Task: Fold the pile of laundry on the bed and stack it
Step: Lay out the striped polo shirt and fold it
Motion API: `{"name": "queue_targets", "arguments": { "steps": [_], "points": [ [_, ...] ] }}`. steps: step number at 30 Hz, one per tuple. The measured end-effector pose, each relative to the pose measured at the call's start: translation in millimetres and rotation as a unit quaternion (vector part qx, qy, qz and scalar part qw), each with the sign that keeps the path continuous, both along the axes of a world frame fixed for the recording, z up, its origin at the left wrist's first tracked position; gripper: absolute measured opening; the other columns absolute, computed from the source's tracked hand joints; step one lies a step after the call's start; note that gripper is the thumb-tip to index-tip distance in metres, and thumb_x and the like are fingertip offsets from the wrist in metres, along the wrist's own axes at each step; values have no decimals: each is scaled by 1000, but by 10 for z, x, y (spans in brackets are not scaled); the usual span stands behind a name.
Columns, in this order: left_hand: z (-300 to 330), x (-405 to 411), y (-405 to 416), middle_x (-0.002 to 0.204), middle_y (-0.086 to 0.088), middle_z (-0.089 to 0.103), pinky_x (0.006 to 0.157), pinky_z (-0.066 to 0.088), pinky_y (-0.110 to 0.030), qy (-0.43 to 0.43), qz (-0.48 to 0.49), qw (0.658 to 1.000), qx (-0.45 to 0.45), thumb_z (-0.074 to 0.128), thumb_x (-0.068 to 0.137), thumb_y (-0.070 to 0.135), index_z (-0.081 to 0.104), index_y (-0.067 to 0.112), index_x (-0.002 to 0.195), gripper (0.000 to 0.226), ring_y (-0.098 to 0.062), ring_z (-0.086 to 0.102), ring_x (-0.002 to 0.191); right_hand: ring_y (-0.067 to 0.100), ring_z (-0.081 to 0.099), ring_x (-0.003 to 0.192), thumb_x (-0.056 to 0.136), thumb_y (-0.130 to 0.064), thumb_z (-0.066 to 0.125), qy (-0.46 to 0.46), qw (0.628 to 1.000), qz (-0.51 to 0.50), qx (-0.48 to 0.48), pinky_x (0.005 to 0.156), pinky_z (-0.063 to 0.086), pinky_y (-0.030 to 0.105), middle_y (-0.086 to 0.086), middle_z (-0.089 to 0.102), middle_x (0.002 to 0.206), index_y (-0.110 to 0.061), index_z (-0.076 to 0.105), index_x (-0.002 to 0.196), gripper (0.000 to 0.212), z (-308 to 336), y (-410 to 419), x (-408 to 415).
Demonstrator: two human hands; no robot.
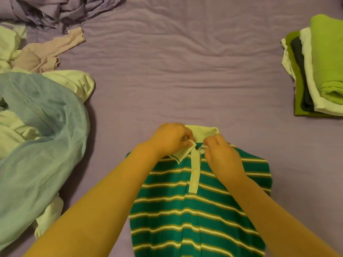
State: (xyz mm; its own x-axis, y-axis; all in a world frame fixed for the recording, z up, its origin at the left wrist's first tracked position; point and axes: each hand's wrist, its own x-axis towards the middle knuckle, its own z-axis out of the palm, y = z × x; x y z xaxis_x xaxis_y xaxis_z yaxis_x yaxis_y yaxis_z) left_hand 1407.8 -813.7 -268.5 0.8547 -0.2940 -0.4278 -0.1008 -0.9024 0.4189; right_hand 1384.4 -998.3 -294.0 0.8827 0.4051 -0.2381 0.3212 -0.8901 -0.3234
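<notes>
The green striped polo shirt lay front up on the lilac bed sheet, with its long axis running from the hands back toward the person. Both hands were at its far end. The left hand pinched the left flap of the pale collar, and the right hand pinched the right flap just beside the top of the button placket. The two hands were almost touching, equally near to the collar.

The shirt was a ribbed knit with thin white and olive stripes, and its sides seemed already turned under, so it made a narrow rectangle.

The folded stack lay well apart, far to the right of the right hand. The unfolded pile, soft and crumpled, lay to the left of the left hand.
</notes>
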Motion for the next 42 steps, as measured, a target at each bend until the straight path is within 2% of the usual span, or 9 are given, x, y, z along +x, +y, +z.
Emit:
{"name": "queue_targets", "arguments": {
  "steps": [4, 7, 9, 13, 16, 20, 28, 36, 42],
  "points": [
    [-121, -29, -154, 106, -1, 60, 84, 26, -33, -46, -4, 995, 90, 45, 96, 30, 67, 26, 109, 26, -23, 51, 103, 19, 43, 130, 95, -21, 53, 39, 989, 141, 24, 110, 29, 27, 2, 45, 144, -20, 39, 143, 50, -63, -59, -267],
    [-189, -79, -218, 109, -1, 60, 87, 29, -34, -62, 32, 991, 118, 41, 95, 27, 67, 23, 109, 30, -23, 47, 104, 23, 32, 140, 89, -18, 61, 1, 973, 227, -45, 112, 7, 35, 5, 35, 152, -16, 32, 147, 65, -72, -156, -383],
    [-196, -113, -313, 111, 0, 60, 85, 29, -33, -107, 67, 987, 97, 40, 96, 29, 65, 22, 112, 31, -23, 46, 104, 22, 39, 136, 83, -17, 68, 1, 969, 241, -59, 113, 17, 41, 4, 43, 146, -18, 44, 141, 63, -39, -233, -449],
    [-143, -118, -608, 118, -2, 59, 85, 31, -37, -203, 99, 974, -17, 55, 91, 33, 64, 22, 117, 29, -25, 48, 113, 30, 67, 103, 60, -2, 86, -59, 998, 7, 0, 85, 52, 45, 11, 70, 110, -8, 71, 106, 49, 48, -701, -408],
    [-159, -60, -917, 137, -3, 50, 105, 25, -46, -185, -17, 983, -18, 61, 87, 36, 61, 25, 124, 38, -30, 35, 133, 36, 60, 113, 73, 1, 77, -64, 998, -3, -9, 93, 47, 52, 17, 62, 123, -2, 63, 119, 48, -3, -996, -319],
    [-259, 92, -1109, 144, 0, 40, 114, 3, -53, -93, -103, 985, 99, 54, 91, 36, 50, 29, 133, 42, -25, 21, 141, 23, 32, 139, 96, -25, 54, 97, 986, -94, 97, 114, 25, 37, 5, 36, 150, -14, 36, 144, 53, -77, -1203, -84],
    [-180, 386, -960, 115, 1, 62, 114, 11, -46, -106, -28, 989, 99, 42, 99, 30, 61, 36, 122, 30, -24, 47, 119, 13, 57, 108, 84, -23, 70, 184, 895, -265, 307, 80, 45, 14, -20, 60, 108, -36, 57, 111, 34, 41, -1546, 66],
    [-437, 289, -1116, 130, -1, 51, 114, 5, -49, -144, 52, 985, 77, 47, 97, 32, 59, 29, 124, 29, -24, 34, 130, 31, 43, 121, 91, -32, 59, 46, 983, -176, -36, 97, 37, 42, 13, 48, 132, -14, 47, 136, 50, -63, -1350, 343],
    [-252, -124, -465, 144, -6, 42, 116, 16, -51, -145, 137, 977, 73, 56, 93, 39, 42, 22, 141, 53, -27, 32, 136, 38, 40, 133, 85, -21, 67, -80, 995, 32, -46, 109, 27, 57, 14, 57, 130, -9, 59, 125, 42, 151, -588, 107]
  ]
}}
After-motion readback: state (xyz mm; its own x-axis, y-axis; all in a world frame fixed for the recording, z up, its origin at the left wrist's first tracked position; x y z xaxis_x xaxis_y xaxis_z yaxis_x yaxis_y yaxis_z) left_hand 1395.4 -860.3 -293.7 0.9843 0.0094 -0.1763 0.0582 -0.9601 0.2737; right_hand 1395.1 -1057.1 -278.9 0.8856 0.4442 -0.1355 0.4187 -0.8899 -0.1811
